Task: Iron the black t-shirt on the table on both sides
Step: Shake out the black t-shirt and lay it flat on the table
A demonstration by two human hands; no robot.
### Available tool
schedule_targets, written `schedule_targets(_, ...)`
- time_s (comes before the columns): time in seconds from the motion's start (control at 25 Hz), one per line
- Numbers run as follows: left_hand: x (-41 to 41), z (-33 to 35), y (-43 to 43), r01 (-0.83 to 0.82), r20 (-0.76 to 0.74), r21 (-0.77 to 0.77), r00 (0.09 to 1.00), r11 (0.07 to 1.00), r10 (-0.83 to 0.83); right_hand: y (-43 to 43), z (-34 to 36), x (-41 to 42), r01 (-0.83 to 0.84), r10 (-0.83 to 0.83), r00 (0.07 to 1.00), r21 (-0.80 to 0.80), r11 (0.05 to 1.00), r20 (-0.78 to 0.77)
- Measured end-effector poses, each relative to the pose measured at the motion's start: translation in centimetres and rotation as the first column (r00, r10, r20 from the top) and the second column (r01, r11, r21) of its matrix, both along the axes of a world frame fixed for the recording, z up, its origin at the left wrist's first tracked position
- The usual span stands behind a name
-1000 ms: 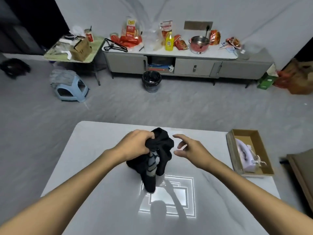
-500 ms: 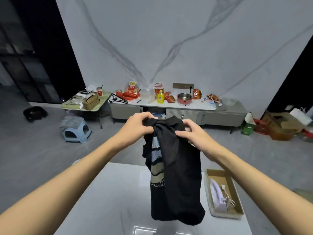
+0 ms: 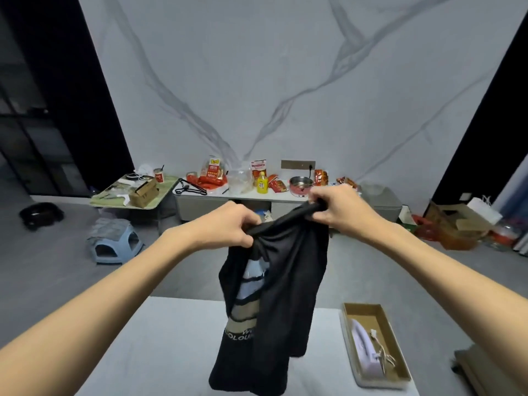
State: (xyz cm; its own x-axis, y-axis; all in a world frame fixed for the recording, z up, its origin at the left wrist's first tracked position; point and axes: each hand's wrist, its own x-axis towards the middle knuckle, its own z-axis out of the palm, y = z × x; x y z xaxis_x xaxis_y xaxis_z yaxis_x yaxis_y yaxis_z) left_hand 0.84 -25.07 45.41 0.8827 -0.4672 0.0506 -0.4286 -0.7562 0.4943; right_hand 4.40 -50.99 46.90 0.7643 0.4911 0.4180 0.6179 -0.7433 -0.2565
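The black t-shirt [image 3: 288, 284] hangs in the air above the white table [image 3: 160, 347], bunched and twisted, with a pale blue and beige print showing on its left side. My left hand [image 3: 228, 225] grips its top edge on the left. My right hand [image 3: 337, 207] grips the top edge a little higher on the right. The shirt's lower hem dangles just over the tabletop. A white iron [image 3: 364, 348] with its cord lies in a cardboard box [image 3: 394, 335] on the table's right side.
Behind the table runs a low cabinet [image 3: 380, 205] crowded with snack bags, a yellow bottle and a pink pot. A small folding table [image 3: 137, 192] and a blue stool [image 3: 114, 244] stand at the left. Boxes and bags [image 3: 457, 224] sit at the right wall.
The shirt rose from a crumpled heap on the table into the air. My right hand took hold of it, and my hands have since drawn apart, spreading its top edge.
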Motion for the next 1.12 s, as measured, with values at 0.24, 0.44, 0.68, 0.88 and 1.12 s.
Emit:
schedule_targets(0.24, -0.6, -0.3, 1.8, 0.016, 0.043, 0.069, 0.999, 0.997, -0.019, 2.1, 3.4, -1.7, -0.152, 0.133, 0.861, 0.000, 0.988, 0.491)
schedule_targets(0.44, -1.1, -1.9, -0.4, -0.204, 0.305, -0.010, 0.932, 0.979, 0.197, 2.6, 4.5, -1.4, -0.213, 0.092, 0.887, 0.224, 0.951, 0.453)
schedule_targets(0.68, -0.9, -4.0, -4.4, -0.282, 0.113, -0.352, 0.934, 0.892, 0.340, 1.9, 4.8, -1.4, -0.193, 0.068, 0.914, 0.280, 0.941, 0.400)
schedule_targets(0.88, -1.0, -5.2, -2.1, -0.417, -0.067, -0.377, 0.903, 0.827, 0.425, -1.3, 4.5, -0.8, -0.076, -0.026, 0.925, 0.252, 0.965, 0.379)
schedule_targets(1.12, -0.2, -1.3, 0.8, -0.345, 0.159, -0.169, 0.915, 0.923, 0.371, -3.8, 4.1, 0.1, 0.051, -0.033, 0.891, -0.029, 0.998, 0.453)
